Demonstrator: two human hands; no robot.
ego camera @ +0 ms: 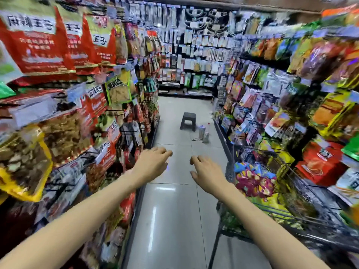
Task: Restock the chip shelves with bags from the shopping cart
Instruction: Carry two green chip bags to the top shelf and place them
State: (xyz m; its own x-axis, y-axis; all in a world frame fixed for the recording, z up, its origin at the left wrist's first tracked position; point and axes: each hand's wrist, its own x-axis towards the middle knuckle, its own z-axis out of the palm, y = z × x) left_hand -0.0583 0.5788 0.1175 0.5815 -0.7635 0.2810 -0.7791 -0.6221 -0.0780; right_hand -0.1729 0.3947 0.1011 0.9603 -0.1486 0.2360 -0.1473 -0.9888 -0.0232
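Both my arms stretch forward over the aisle floor. My left hand [153, 162] hangs palm down with loose fingers and holds nothing. My right hand [206, 171] is likewise empty, fingers relaxed, just left of the shopping cart [229, 171]. The wire cart stands at the right, against the shelving, and holds several bright snack bags [254, 179] in pink, yellow and blue. Shelves of hanging snack bags [93, 105] line the left side, and more chip shelves [291, 98] line the right. The picture is blurred by motion.
A dark plastic step stool [188, 121] stands in the middle of the tiled aisle farther on. Beside it, near the right shelf base, sit two bottles [204, 133]. A wall of hanging goods [194, 55] closes the far end.
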